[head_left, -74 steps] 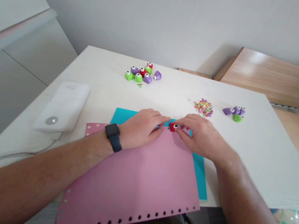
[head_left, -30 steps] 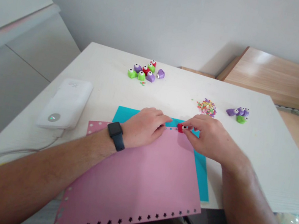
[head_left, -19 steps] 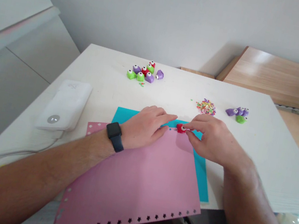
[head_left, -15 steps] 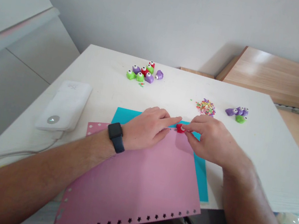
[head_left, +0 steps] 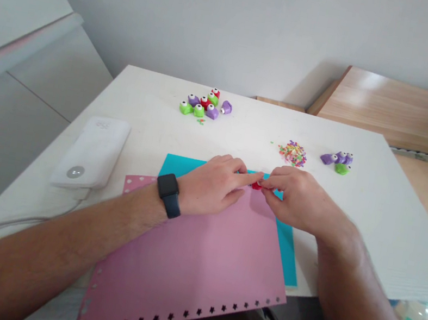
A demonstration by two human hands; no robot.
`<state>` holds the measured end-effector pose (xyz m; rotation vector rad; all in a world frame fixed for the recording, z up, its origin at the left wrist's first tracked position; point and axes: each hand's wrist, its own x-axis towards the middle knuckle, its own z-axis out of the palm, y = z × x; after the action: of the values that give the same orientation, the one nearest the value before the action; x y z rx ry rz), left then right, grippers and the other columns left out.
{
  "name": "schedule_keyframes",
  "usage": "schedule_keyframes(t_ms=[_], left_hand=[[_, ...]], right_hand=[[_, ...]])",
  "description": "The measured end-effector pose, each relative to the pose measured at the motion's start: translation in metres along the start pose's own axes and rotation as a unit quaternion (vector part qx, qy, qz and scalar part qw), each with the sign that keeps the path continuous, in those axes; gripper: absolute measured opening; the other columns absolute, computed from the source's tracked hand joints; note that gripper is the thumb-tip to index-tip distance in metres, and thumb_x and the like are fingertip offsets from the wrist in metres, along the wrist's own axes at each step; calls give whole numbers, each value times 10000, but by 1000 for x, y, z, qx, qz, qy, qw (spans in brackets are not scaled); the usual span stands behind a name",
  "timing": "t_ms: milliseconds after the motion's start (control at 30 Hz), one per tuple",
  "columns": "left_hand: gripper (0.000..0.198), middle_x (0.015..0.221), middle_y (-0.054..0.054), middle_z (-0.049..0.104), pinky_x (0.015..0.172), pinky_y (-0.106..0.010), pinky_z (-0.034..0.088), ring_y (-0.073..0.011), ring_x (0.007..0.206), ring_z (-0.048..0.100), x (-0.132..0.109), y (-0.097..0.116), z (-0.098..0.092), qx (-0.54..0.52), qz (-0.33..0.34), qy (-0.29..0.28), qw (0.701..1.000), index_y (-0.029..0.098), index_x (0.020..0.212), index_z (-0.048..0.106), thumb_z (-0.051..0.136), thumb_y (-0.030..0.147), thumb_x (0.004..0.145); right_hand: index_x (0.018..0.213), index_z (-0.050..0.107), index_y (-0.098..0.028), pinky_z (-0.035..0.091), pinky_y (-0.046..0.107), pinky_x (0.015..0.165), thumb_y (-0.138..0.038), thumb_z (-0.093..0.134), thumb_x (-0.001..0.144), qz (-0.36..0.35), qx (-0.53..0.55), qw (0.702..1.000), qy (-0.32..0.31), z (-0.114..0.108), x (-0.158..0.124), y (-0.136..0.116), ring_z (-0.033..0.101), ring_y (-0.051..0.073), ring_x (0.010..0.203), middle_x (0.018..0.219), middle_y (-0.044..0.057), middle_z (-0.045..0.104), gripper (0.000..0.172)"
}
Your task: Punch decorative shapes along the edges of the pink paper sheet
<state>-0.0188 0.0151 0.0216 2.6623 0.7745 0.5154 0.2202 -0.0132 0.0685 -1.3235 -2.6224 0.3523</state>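
A sheet of pink paper point(head_left: 197, 256) has star-shaped holes punched along its near edge and more holes along its left edge. It lies over a blue sheet point(head_left: 288, 256). At the pink sheet's far edge sits a small red craft paper punch point(head_left: 257, 185), partly covered by fingers. The fingers of my right hand point(head_left: 298, 197) pinch it from the right. My left hand point(head_left: 213, 185) rests on the paper, index finger stretched out to the punch and thumb apart.
Several red, green and purple punches point(head_left: 204, 104) stand at the back left, others point(head_left: 338, 161) at the right. A heap of coloured paper bits point(head_left: 293, 153) lies beyond my hands. A white power bank point(head_left: 93, 152) with a cable point(head_left: 33, 219) is at the left.
My left index finger has moved slightly right, onto the red punch, which is now more covered. My right hand has shifted slightly left and keeps its pinch.
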Motion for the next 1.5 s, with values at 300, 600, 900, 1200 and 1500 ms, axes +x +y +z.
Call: schedule_keyframes(t_ms=[300,600,900,1200,1500], left_hand=[[415,1179,-112,680,995,-445,512,-270,1077,630,7,6,-8,14,7,-37,999,225,1390,655,600,193,980],[284,1130,-107,685,951,-422,511,-255,1033,635,11,8,-5,18,14,-46,999,192,1226,687,510,169,1005],[366,1130,-106,674,931,-416,511,-244,1009,620,8,6,2,3,11,-41,999,187,1280,669,488,107,972],[419,1100,-99,665,919,-406,509,-241,997,619,8,5,3,-3,4,-45,999,198,1304,664,503,95,932],[458,1095,-97,666,906,-413,506,-248,992,611,8,3,5,16,4,-53,998,200,1334,666,510,96,916]], right_hand=[[920,823,-171,462,325,770,-135,577,952,16,3,1000,-10,-1,0,-2,657,202,817,849,79,725,251],[874,810,-177,448,314,753,-134,580,961,22,-9,999,-35,-1,2,-3,655,196,806,838,77,724,250],[840,790,-178,429,312,741,-119,576,957,15,-4,999,-35,1,1,-1,633,184,790,830,64,712,251],[855,787,-180,450,312,745,-130,562,975,20,8,999,-38,0,1,-1,644,185,796,849,71,720,260],[891,814,-206,453,306,709,-124,579,963,18,12,999,-36,-1,2,-2,646,184,747,815,60,735,260]])
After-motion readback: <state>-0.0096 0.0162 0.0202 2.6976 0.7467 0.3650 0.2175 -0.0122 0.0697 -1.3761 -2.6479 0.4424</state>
